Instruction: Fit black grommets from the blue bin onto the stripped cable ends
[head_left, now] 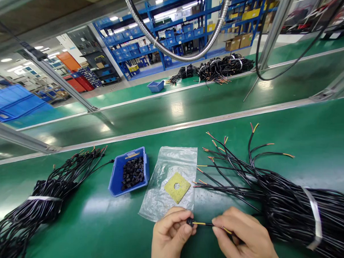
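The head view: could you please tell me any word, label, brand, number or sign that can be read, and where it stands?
None can be read.
Black connector in the left hand: no legible marking.
Clear bag: no readable print.
Cardboard boxes and shelf bins behind: any labels are too small or blurred.

Black part (189, 221) partly hidden by left hand (170, 234); cable bundle (287, 212) cut at right edge.

A small, dark, rounded piece (189, 221) sits held at the near middle of the scene. A thin black cable (209, 224) extends straight to its right, the bared yellow wire (199, 223) reaching the piece's right side.
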